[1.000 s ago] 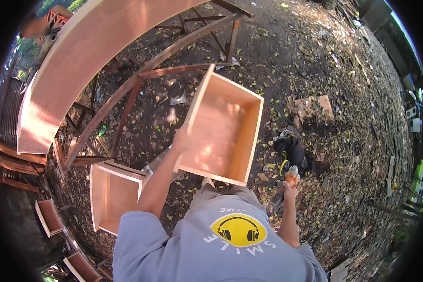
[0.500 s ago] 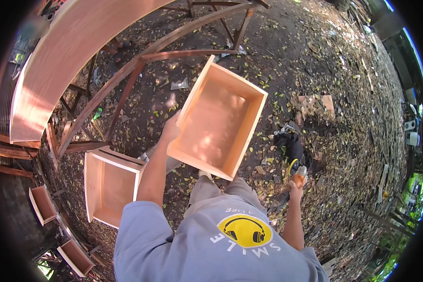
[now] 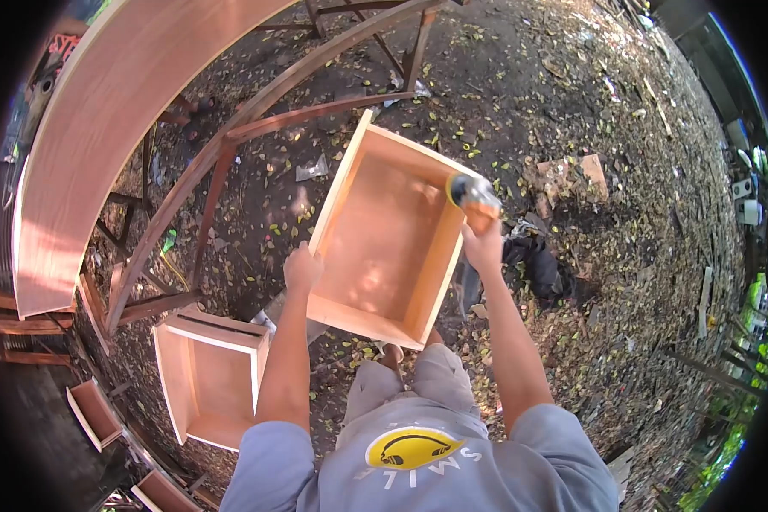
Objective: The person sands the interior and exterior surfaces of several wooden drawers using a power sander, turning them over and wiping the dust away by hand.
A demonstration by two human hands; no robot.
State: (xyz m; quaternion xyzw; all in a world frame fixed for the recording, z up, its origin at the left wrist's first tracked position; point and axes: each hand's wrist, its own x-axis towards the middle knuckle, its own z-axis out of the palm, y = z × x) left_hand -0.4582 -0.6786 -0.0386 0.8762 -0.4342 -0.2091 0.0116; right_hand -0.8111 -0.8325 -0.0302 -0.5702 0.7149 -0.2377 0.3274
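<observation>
A shallow wooden drawer (image 3: 382, 239), its open side facing up, is held out in front of my legs. My left hand (image 3: 303, 269) is closed on its left edge. In my right hand (image 3: 483, 243) is an orange and silver angle grinder (image 3: 478, 203) with a yellow-edged disc. The disc is right at the drawer's right wall, near the far right corner, and overlaps the rim in this view. My right fingers wrap around the tool's body and are partly hidden by it.
Another wooden drawer (image 3: 218, 375) sits on the ground at left. A long plywood panel (image 3: 102, 145) lies on a dark wooden frame (image 3: 256, 107) at upper left. Smaller drawers (image 3: 96, 414) stand at lower left. Black cloth (image 3: 542, 269) and a flat board (image 3: 576, 175) lie on leaf-covered ground.
My right hand has raised the angle grinder from beside my right leg, up and leftward to the drawer's right wall. My left hand still holds the drawer, which has shifted slightly.
</observation>
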